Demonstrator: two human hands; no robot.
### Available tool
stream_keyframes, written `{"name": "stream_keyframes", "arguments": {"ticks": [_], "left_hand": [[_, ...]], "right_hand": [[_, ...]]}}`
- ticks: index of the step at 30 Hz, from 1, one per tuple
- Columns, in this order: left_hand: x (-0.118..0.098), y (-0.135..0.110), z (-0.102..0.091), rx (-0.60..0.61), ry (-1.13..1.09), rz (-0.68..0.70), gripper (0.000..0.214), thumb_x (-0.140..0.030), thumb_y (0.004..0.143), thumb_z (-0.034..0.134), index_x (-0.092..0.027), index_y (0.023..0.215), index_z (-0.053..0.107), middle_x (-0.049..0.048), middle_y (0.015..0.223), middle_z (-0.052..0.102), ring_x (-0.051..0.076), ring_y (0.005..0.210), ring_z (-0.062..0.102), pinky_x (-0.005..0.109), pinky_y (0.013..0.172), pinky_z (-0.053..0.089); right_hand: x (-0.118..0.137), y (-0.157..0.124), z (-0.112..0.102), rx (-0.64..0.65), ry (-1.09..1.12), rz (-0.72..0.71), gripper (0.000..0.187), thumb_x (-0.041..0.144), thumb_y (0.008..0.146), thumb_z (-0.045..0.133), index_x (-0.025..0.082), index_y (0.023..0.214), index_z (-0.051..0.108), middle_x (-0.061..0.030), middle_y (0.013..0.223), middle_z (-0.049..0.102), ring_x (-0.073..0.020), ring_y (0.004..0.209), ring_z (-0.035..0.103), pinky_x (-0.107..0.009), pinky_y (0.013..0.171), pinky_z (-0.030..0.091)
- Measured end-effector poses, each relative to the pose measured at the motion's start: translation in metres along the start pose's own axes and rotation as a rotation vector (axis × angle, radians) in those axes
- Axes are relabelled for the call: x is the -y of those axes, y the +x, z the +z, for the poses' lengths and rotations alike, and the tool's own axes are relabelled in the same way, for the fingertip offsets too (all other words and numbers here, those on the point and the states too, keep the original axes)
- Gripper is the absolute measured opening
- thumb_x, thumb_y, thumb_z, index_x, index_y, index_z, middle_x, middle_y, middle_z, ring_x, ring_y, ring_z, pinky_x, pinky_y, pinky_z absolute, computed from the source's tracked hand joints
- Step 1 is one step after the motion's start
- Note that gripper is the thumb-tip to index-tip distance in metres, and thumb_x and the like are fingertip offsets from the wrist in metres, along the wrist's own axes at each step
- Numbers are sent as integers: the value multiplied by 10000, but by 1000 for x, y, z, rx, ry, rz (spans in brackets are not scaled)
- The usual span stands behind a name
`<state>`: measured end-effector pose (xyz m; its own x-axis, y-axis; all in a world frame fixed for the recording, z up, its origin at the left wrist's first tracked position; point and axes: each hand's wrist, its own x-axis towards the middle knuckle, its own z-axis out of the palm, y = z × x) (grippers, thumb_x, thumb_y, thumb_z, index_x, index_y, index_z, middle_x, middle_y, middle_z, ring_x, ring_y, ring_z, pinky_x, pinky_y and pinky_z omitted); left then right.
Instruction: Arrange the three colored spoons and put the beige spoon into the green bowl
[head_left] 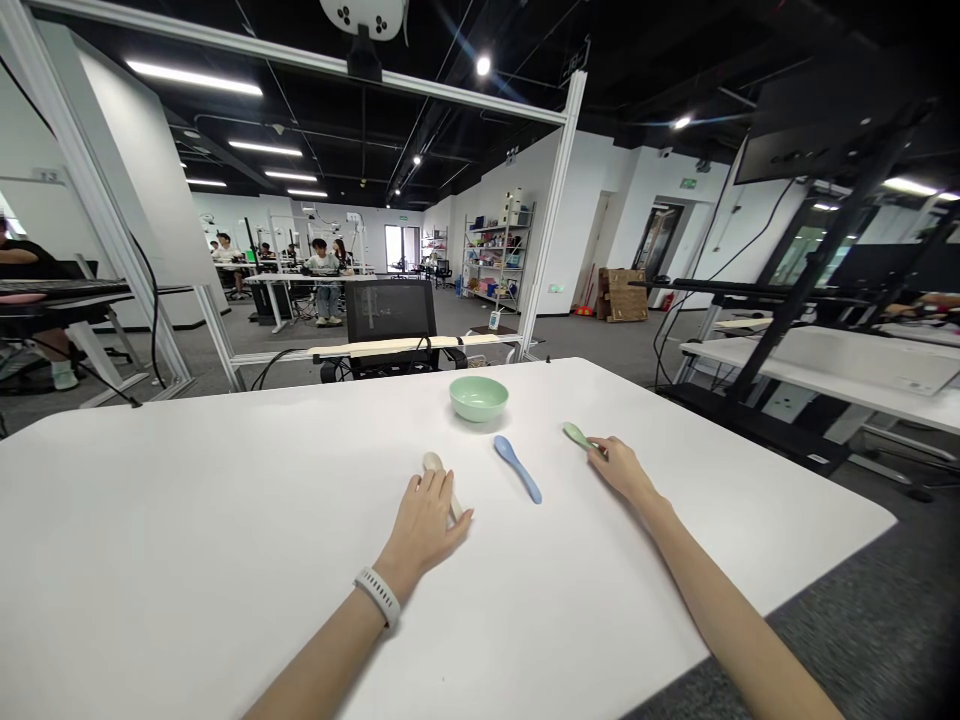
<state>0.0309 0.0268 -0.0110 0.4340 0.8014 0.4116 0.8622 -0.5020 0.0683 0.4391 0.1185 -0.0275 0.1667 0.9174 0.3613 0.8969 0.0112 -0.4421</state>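
A beige spoon (433, 461) lies slanted on the white table (210, 540), its handle partly covered by my left hand (421, 515). The fingers of that hand are bent over the handle, with the thumb on its other side. My right hand (619, 465) is closed on the handle of a light green spoon (574, 432), whose bowl points away to the left. Between the two hands rests a blue spoon (517, 468), untouched. Behind it stands a light green bowl (478, 402), upright, with no hand on it.
Past the table's far edge are a black office chair (391, 312) and an aluminium frame (556, 210). A second white table (840, 370) with a dark stand (795, 270) is to the right. Several people sit at desks (300, 275) in the background.
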Motion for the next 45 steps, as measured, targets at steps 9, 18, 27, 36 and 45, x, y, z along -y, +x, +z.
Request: {"name": "stream_keyframes", "arguments": {"ticks": [9, 18, 27, 36, 45], "left_hand": [[1, 0, 3, -10, 2, 10, 517, -479, 993, 442, -138, 1357, 578, 172, 1312, 694, 311, 1205, 617, 487, 1026, 453], [2, 0, 3, -12, -6, 14, 518, -476, 994, 439, -137, 1361, 577, 175, 1300, 696, 317, 1208, 619, 493, 1019, 468], [2, -1, 2, -7, -9, 11, 506, -459, 989, 442, -155, 1372, 572, 170, 1319, 692, 316, 1218, 618, 500, 1024, 468], [1, 0, 1, 3, 3, 4, 520, -470, 989, 463, -144, 1378, 577, 170, 1330, 694, 313, 1227, 621, 482, 1019, 477], [7, 6, -4, -26, 8, 43, 613, -521, 1008, 421, -107, 1443, 541, 186, 1400, 673, 321, 1292, 595, 494, 1061, 460]], "right_hand": [[0, -1, 2, -33, 32, 13, 501, 540, 920, 540, 160, 1130, 788, -106, 922, 710, -230, 787, 639, -325, 803, 510], [2, 0, 0, -27, 23, 0, 482, 501, 911, 543, 136, 1111, 785, -111, 955, 709, -242, 842, 654, -335, 859, 519], [4, 0, -2, -26, 36, -4, 423, 447, 878, 557, 159, 1084, 789, -112, 954, 727, -252, 855, 655, -349, 861, 528], [0, 1, 1, -8, -5, 4, 433, 335, 870, 529, 125, 1167, 764, -136, 996, 719, -258, 868, 670, -356, 891, 513], [4, 2, 2, -148, -114, -72, 442, 318, 918, 521, 94, 1231, 738, -214, 1140, 698, -347, 1081, 632, -471, 1010, 483]]}}
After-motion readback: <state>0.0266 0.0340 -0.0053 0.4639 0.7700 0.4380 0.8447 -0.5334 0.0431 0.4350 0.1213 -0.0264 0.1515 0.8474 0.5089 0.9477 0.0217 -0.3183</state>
